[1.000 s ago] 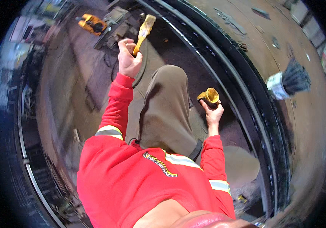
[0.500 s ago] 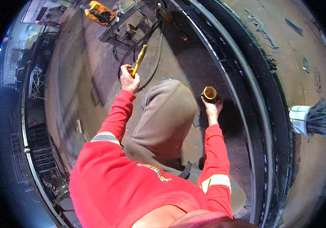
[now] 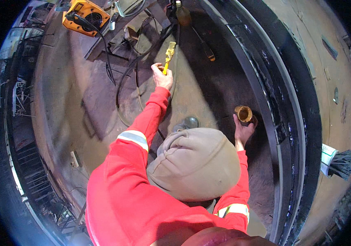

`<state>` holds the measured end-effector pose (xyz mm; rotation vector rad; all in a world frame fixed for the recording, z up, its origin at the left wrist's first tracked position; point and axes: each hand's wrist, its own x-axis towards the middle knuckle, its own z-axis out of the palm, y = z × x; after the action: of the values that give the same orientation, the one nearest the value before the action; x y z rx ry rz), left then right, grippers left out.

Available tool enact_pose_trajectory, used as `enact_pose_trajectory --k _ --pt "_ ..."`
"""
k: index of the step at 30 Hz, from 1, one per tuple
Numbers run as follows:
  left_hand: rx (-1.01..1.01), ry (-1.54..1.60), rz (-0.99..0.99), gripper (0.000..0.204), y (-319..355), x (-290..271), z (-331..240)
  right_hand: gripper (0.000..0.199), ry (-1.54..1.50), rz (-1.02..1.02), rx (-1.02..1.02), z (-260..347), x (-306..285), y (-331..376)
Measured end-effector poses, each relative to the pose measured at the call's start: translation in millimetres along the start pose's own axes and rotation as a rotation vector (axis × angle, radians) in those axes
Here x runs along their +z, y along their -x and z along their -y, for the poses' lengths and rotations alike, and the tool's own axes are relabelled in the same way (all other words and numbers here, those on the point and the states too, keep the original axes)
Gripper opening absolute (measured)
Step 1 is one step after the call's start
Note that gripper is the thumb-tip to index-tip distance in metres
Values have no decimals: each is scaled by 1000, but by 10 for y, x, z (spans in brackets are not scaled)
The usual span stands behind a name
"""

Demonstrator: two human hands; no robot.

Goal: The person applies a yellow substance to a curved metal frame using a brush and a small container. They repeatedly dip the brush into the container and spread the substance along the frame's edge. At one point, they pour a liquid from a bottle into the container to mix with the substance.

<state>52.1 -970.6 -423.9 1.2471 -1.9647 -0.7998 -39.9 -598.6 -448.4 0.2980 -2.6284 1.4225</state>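
My left hand (image 3: 162,77) is closed round the yellow handle of a paintbrush (image 3: 169,52), whose head points away from me and is caked in pale yellow. My right hand (image 3: 245,131) grips a small round cup (image 3: 238,111) from the near side. The cup's mouth faces up; its rim is yellowish and its inside brown. Brush and cup are well apart. My bent knee, in brown trousers (image 3: 194,164), rises between my forearms, with the toe of a dark boot (image 3: 191,121) just past it.
A long dark steel beam (image 3: 282,106) curves along my right. Beyond it stands a white container of dark rods (image 3: 337,162). Ahead are an orange machine with a fan grille (image 3: 86,17), a metal stand, a looping cable (image 3: 120,90), a bottle (image 3: 183,14) and a second brush (image 3: 209,52).
The view has shifted. My left hand with the paintbrush has reached farther right and forward, and the brush stands more upright. My right hand still holds the cup. My knee looks larger and nearer.
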Motion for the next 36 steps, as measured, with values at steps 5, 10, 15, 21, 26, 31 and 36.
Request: enact_pose_trajectory --k 5,10,15,21,26,31,36 --pt "-16 81 -108 44 -359 454 225 52 37 48 44 117 16 -38" --pt "-112 -20 -150 44 -623 679 300 49 -7 51 89 94 154 -29" --pt "-174 -93 -201 44 -837 859 250 50 3 48 123 147 254 -23" --pt "-262 -95 -190 44 -876 977 249 56 37 49 76 -33 285 3" --pt "-210 -36 -193 44 -885 990 303 58 30 73 156 28 280 23" --pt "-220 71 -148 44 -768 782 179 62 90 102 257 79 247 13" --pt "-126 357 -204 42 -631 538 327 64 20 87 311 0 310 107"
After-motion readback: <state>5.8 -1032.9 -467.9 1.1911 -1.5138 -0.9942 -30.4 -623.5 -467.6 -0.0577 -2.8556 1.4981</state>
